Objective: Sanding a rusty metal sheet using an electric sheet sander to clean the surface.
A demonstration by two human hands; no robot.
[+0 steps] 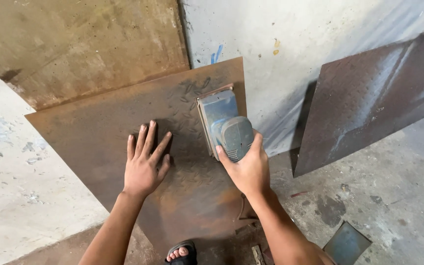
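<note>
The left hand [145,164] lies flat, fingers spread, on the rusty steel plate [99,132] leaning against the wall. The right hand [249,169] is closed around the blue-grey sander [224,125] (its pad pressed to the plate's far right area). A second plate [369,98] leans well right.

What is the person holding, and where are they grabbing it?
The right hand grips a blue-grey sander by its rounded top handle. The left hand holds nothing; it lies flat on the rusty metal sheet.
</note>
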